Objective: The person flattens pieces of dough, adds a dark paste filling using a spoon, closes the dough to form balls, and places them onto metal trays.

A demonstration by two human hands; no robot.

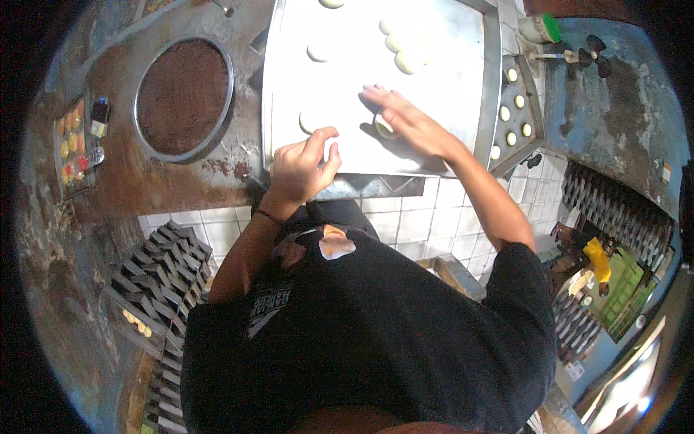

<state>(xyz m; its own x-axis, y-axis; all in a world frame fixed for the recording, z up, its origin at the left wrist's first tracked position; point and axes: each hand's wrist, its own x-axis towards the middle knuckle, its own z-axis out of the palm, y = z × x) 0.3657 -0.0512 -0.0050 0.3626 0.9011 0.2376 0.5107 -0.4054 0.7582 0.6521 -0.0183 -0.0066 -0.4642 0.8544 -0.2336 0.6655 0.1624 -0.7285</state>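
Your right hand point(405, 119) lies flat, fingers spread, squashing a dough ball point(383, 129) on the floured surface point(448, 87); left hand point(303, 163) hovers loosely curled, empty, near another round point(311, 121).

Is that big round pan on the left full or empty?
Full: the round pan is filled nearly to its metal rim with dark brown powder, level across.
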